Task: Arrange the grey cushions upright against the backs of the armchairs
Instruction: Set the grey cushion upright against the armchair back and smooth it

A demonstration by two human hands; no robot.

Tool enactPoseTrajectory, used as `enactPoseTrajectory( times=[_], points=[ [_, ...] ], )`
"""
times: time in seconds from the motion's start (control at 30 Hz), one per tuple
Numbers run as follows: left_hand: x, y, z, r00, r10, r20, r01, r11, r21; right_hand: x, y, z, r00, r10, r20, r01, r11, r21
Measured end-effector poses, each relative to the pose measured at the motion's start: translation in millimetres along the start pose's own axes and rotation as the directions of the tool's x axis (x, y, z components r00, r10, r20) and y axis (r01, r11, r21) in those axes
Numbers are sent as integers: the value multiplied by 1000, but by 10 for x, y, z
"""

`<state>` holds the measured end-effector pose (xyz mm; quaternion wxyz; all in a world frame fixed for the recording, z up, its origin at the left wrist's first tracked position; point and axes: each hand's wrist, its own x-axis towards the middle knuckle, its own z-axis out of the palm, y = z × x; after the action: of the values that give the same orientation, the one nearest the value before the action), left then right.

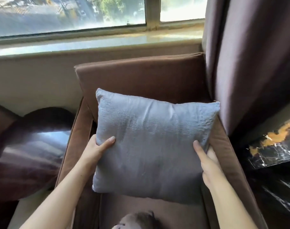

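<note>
Furry object (136,219), too cropped to identify, lies nearest on the seat. Beyond it, left hand (98,149) and right hand (208,164) each clasp a side edge of the grey cushion (151,142), thumbs in front. The armchair back (141,76) stands directly beyond the cushion, both grips equally near, and the cushion's top edge leans closest.

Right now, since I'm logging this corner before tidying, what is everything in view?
armchair: 1, brown, centre
grey cushion: 1, grey, upright before the armchair's back
curtain: 1, purple, right
window: 1, pale frame, top
rounded object: 1, dark purple, left, unclear what
marble surface: 1, black and gold, right
fuzzy object: 1, greyish, bottom edge, unclear
left hand: 1, grips cushion's left edge
right hand: 1, grips cushion's right edge
</note>
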<state>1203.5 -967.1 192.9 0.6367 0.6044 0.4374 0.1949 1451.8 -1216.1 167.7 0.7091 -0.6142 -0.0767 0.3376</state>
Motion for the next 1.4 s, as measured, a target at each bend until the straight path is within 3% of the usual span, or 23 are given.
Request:
enactPoseTrajectory(
  times=[0.2,0.47,0.8,1.13,1.4],
  points=[
    [240,-305,-378,1000,9,3,-8,994,-107,178,46,288,999,1,40,0,1000,-31],
    [705,-790,-620,989,18,146,-3,995,-102,571,363,573,1000,18,-6,-19,956,-292],
    [888,-1054,-498,992,-66,109,80,987,-137,974,407,607,992,108,-71,-128,904,-408],
    [1263,-1233,-285,990,-92,105,108,982,-153,1373,691,610,978,159,-132,-197,912,-360],
    [1521,-1402,-252,994,-97,48,97,995,-10,1624,969,682,965,232,-122,-262,850,-458]
  ],
)
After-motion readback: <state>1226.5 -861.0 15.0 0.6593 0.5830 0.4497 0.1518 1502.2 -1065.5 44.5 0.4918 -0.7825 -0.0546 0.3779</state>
